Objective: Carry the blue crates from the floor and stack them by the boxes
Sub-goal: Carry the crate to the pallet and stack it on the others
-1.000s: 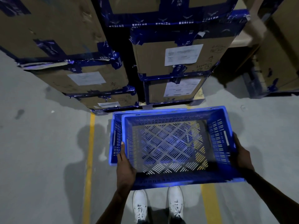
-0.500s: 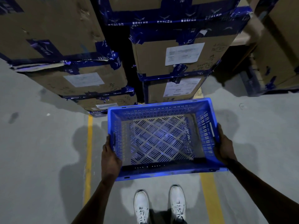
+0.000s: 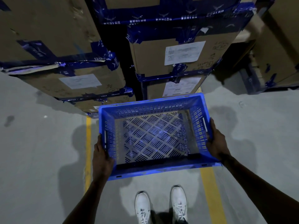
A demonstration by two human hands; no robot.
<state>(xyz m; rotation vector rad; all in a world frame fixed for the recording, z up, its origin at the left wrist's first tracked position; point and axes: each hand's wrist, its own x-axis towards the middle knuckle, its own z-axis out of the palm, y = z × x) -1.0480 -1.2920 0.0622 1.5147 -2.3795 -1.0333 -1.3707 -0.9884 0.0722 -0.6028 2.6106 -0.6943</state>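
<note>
An empty blue slotted crate (image 3: 155, 168) is in the middle of the head view, right in front of the stacked cardboard boxes (image 3: 181, 52). My left hand (image 3: 102, 157) grips its left wall and my right hand (image 3: 216, 141) grips its right wall at the handle slot. The crate covers whatever lies under it, so the lower crate seen a second ago is hidden and I cannot tell whether the two touch.
Tall stacks of cardboard boxes (image 3: 71, 81) bound with blue tape fill the far side, with a dark gap between them. Two yellow lines (image 3: 88, 143) run along the grey concrete floor. My white shoes (image 3: 161, 206) stand just behind the crate.
The crate in my hands has moved forward toward the boxes and now lines up over the second blue crate that showed behind its left edge a second ago, hiding it.
</note>
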